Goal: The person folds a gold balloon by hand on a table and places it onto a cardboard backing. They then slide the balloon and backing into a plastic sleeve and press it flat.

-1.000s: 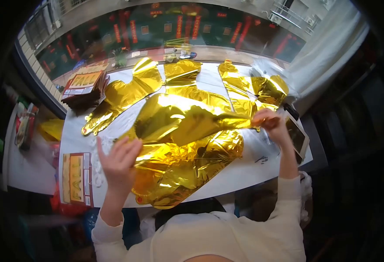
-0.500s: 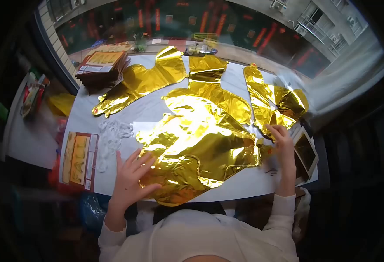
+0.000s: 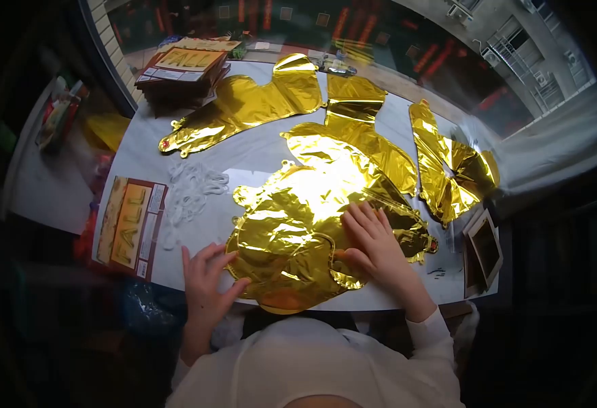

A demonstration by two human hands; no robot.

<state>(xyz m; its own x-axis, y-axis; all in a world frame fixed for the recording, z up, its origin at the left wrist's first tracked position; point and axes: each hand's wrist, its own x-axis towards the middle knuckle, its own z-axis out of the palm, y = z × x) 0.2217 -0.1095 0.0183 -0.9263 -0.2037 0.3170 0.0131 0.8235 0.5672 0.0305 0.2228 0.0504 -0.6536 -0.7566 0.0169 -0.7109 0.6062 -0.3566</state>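
A pile of flat gold foil balloons [image 3: 278, 238] lies at the front middle of the table. My right hand [image 3: 376, 248] rests palm down on top of it, fingers stretched out. At the pile's left edge, my left hand [image 3: 210, 282] has its fingers spread, the fingertips at the foil's rim; neither hand grips anything. Behind the pile are more flat gold foil balloons: a long bent one [image 3: 251, 102] at the back left, a curved one [image 3: 356, 102] in the middle, and another [image 3: 448, 163] at the right.
A printed card packet [image 3: 130, 228] marked "FALL" lies at the left, beside a tangle of white string [image 3: 193, 194]. A stack of similar packets [image 3: 183, 71] stands at the back left. Open cardboard frames [image 3: 482, 251] lean at the right edge. A sheer curtain [image 3: 550, 156] hangs at the right.
My right hand has come leftward from the right side of the table onto the balloon pile. My left hand stays at the left edge, slightly lower. The whole view has shifted a little.
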